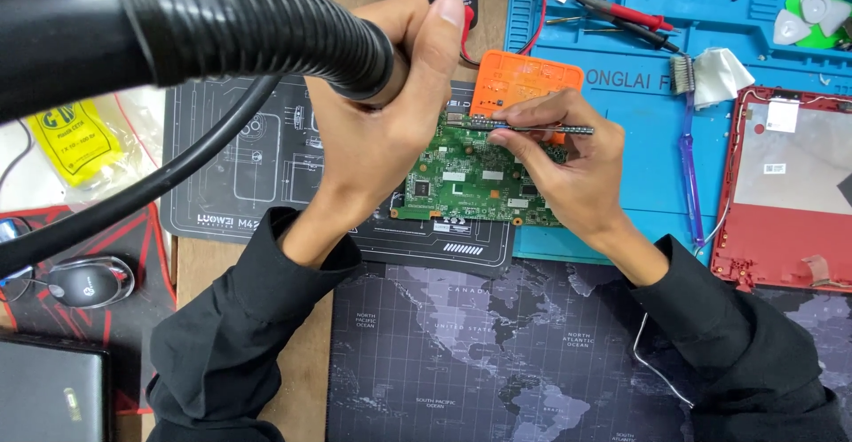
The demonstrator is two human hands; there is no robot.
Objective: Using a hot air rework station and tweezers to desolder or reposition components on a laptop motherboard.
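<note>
Over the dark printed work mat (266,153) lies a green circuit board (475,180): thin, stiff, likely fragile, best held by its edges. Left hand (382,114) clamps a black ribbed hose nozzle (266,29) above it; right hand (568,162) pinches slim metal tweezers (541,129), apparently touching the board's upper edge.

One head-worn camera looks steeply down (close in) on the workbench (266,335).

Left hand (377,131) grips the black ribbed hose (257,29) nozzle above the green circuit board (470,180), right hand (568,162) pinches tweezers (532,128) against the board's top edge, orange tray (524,78) just behind, blue mat (639,140) beneath, red case (790,202) at right.
</note>
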